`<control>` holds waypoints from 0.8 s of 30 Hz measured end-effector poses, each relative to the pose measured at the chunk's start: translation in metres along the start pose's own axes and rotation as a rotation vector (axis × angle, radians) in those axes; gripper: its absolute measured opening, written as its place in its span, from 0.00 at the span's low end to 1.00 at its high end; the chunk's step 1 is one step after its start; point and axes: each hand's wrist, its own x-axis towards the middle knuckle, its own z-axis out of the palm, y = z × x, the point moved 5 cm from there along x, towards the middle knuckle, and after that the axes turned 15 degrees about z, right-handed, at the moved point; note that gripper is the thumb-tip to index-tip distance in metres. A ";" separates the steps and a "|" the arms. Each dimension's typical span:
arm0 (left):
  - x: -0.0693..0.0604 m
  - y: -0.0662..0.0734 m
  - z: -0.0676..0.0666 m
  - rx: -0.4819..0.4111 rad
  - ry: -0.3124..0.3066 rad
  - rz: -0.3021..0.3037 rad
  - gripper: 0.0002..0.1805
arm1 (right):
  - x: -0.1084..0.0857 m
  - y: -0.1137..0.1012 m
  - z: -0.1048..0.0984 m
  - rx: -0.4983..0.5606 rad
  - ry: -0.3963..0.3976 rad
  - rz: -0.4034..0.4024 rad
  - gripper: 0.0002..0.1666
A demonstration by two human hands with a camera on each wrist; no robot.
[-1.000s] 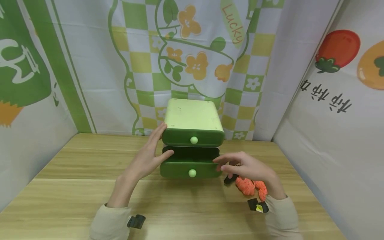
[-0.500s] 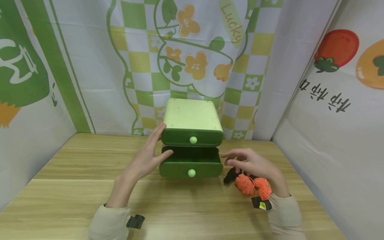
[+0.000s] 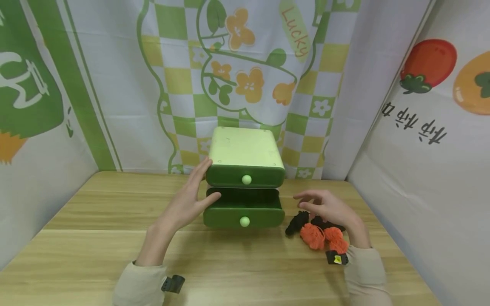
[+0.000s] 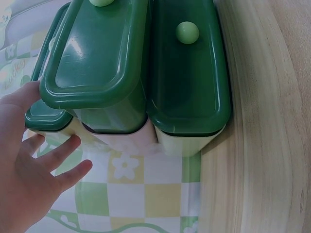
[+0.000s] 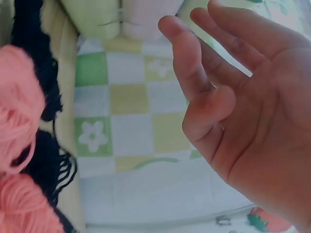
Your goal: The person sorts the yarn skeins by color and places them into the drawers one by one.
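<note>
A small cabinet with a pale green top (image 3: pixel 245 146) and dark green drawer fronts stands against the curtain. Its middle drawer (image 3: pixel 243 217) is pulled out, dark inside; the drawer above (image 3: pixel 227 176) is closed. My left hand (image 3: pixel 183 205) is spread at the cabinet's left side, fingertips by its upper front corner and thumb at the pulled-out drawer's left edge. In the left wrist view this hand (image 4: pixel 36 165) holds nothing. To the drawer's right, my right hand (image 3: pixel 331 209) hovers empty with fingers loosely bent, also seen in the right wrist view as a hand (image 5: pixel 257 102).
Orange yarn bundles (image 3: pixel 313 236) and black yarn (image 3: pixel 297 223) lie on the wooden table (image 3: pixel 237 263), under and in front of my right hand. A lowest closed drawer (image 4: pixel 189 82) shows near the table in the left wrist view. Printed curtains enclose the back and sides.
My right hand has moved right, away from the pulled-out drawer's right edge, uncovering more of the black yarn. My left hand and the drawers have stayed in place.
</note>
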 end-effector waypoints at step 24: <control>0.000 0.000 0.001 0.003 -0.007 -0.012 0.49 | 0.019 0.044 0.013 -0.079 -0.036 0.076 0.24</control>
